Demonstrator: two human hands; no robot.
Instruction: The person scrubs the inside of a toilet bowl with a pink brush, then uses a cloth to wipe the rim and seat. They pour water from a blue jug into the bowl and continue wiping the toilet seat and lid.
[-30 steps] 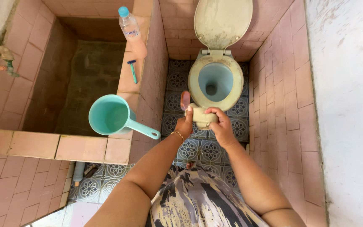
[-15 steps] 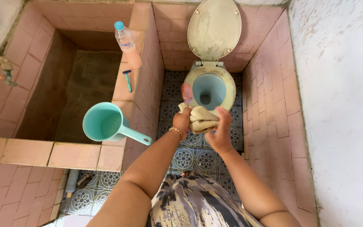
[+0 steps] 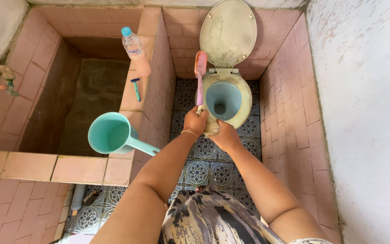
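Observation:
My left hand point(image 3: 195, 121) grips the handle of a pink brush point(image 3: 200, 72), which points up and away toward the toilet. My right hand point(image 3: 225, 136) holds a beige cloth point(image 3: 211, 128) bunched between both hands, just in front of the toilet rim. The stained cream toilet point(image 3: 244, 97) stands ahead with its lid point(image 3: 228, 32) raised and the pale blue bowl point(image 3: 223, 99) showing. A gold bracelet sits on my left wrist.
A pink-tiled water basin point(image 3: 82, 162) lies to the left, with a teal dipper point(image 3: 113, 134) resting on its corner. A plastic bottle point(image 3: 134, 49) and a blue razor point(image 3: 136, 88) sit on the dividing ledge. A tap point(image 3: 1, 76) sticks out far left. A white wall point(image 3: 366, 113) closes the right.
The brush has swung upright from lying foreshortened in my left hand. The cloth, spread between both hands before, is now bunched tight, and both hands moved closer to the toilet rim.

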